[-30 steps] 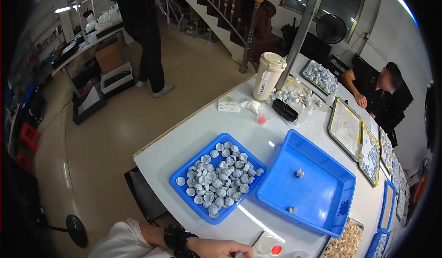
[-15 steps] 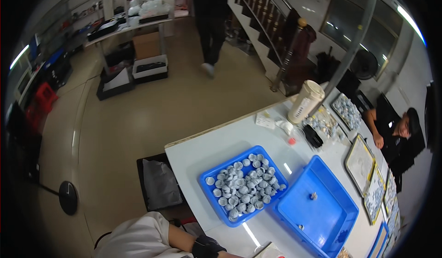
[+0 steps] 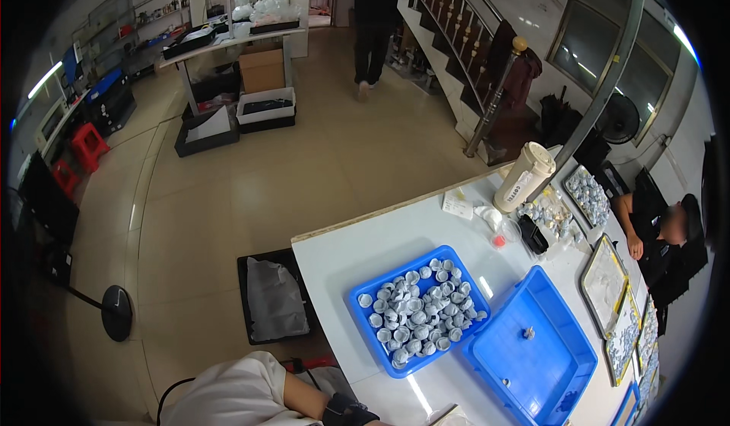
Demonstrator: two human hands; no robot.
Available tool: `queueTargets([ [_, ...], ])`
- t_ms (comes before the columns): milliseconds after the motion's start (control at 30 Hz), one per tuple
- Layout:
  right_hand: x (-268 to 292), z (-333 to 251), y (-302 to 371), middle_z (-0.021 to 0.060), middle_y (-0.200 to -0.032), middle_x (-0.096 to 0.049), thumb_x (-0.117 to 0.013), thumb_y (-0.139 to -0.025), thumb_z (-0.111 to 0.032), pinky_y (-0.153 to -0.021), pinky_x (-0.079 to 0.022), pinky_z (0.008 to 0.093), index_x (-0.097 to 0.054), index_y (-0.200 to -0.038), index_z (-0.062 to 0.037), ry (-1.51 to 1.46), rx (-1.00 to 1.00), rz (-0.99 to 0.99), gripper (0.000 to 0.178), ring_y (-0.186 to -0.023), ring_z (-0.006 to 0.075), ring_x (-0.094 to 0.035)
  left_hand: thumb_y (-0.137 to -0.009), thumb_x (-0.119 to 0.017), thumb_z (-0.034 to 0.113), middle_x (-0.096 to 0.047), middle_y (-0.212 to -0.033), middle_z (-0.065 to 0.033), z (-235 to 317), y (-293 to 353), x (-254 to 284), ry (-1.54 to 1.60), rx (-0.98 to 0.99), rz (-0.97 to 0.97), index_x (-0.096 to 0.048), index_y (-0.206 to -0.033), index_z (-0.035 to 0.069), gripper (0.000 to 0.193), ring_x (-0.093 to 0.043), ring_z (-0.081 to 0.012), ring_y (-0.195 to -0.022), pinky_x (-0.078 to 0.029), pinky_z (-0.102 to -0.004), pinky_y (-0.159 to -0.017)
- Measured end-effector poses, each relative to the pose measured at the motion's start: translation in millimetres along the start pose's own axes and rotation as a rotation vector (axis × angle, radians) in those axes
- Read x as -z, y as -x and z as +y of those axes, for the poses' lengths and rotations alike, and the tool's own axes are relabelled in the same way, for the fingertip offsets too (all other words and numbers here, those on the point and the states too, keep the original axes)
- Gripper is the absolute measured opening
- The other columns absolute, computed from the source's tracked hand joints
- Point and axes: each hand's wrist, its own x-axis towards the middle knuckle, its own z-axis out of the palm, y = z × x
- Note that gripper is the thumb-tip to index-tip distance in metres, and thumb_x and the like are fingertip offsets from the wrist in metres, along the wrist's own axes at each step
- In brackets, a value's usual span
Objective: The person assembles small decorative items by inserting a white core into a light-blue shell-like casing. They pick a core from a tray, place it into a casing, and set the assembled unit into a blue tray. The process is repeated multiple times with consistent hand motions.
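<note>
- Just left of the centre of the lower edge, a left forearm [image 3: 306, 395] in a white sleeve [image 3: 236, 392] reaches in, with a black wristband [image 3: 346, 411] around the wrist.
- Beyond the wristband, the left hand runs out of the frame; how far open it is and what it holds cannot be told. The right hand is outside the frame, so its grip cannot be told either.
- At lower centre, near the wristband, a blue plastic tray [image 3: 449, 252] on the white table [image 3: 334, 256] holds a heap of small grey-blue rounded cups [image 3: 418, 316], some showing hollow sides, others domed sides.
- Just right of it, a deeper blue bin [image 3: 549, 365] holds two small pieces set well apart, one [image 3: 528, 333] near the middle and one [image 3: 506, 383] toward its lower left.
- Near the table's far edge, right of centre, stand a cream lidded tumbler [image 3: 525, 177], a paper card [image 3: 457, 205] and an open black container [image 3: 533, 234].
- At the right, a seated person [image 3: 654, 228] in black is beside shallow trays [image 3: 606, 285].
- At upper centre, another person [image 3: 374, 27] in dark clothes is beside a staircase [image 3: 456, 38].
- Left of the table, a lined black crate [image 3: 276, 300] sits low on the tiled floor [image 3: 220, 228].
</note>
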Motion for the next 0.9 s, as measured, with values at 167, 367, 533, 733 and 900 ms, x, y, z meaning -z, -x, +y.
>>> queueTargets([
  [167,1,-2,-10,0.0187,-0.104,-0.054,-0.06,-0.082,-0.008,-0.083,-0.043,0.0384,-0.052,-0.116,0.0007,0.072,0.022,-0.082,0.036,-0.095,0.031,-0.053,-0.09,-0.056,0.035,-0.055,-0.066,0.0007,11,0,5,0.089,0.163,-0.104,-0.062,-0.086,0.001,0.035,-0.046,-0.0064,-0.057,-0.038,-0.0244,-0.05],
  [367,1,-2,-1,0.0205,-0.106,-0.055,-0.063,-0.08,-0.006,-0.083,-0.044,0.0393,-0.051,-0.12,-0.0007,-0.034,-0.016,-0.066,0.042,-0.093,0.0325,-0.054,-0.091,-0.053,0.041,-0.053,-0.061,0.0001,16,0,11,0.16,0.305,-0.29,-0.062,-0.08,0.001,0.042,-0.045,-0.0079,-0.054,-0.037,-0.0247,-0.047],
  [533,2,-4,1,0.0197,-0.102,-0.058,-0.067,-0.077,-0.003,-0.081,-0.045,0.0398,-0.055,-0.112,-0.0005,0.046,-0.023,0.01,0.037,-0.091,0.0322,-0.054,-0.092,-0.05,0.042,-0.051,-0.059,-0.0006,22,-2,9,0.082,0.298,-0.24,-0.061,-0.075,0.001,0.045,-0.045,-0.0088,-0.053,-0.036,-0.025,-0.047],
  [733,2,-6,-4,0.0168,-0.089,-0.062,-0.069,-0.075,-0.004,-0.075,-0.047,0.0393,-0.059,-0.101,0.0006,0.175,-0.045,0.063,0.029,-0.082,0.0313,-0.057,-0.093,-0.049,0.04,-0.051,-0.06,-0.001,18,-7,15,0.039,0.321,-0.262,-0.061,-0.079,0.001,0.043,-0.045,-0.01,-0.056,-0.037,-0.0256,-0.05],
  [900,1,-10,-12,0.0146,-0.083,-0.062,-0.071,-0.073,-0.005,-0.067,-0.048,0.0379,-0.061,-0.096,0.0001,0.178,-0.003,0.075,0.025,-0.073,0.0299,-0.058,-0.093,-0.049,0.038,-0.055,-0.065,-0.003,8,-3,18,0.025,0.333,-0.307,-0.061,-0.083,0.0,0.041,-0.05,-0.0113,-0.058,-0.04,-0.025,-0.052],
])
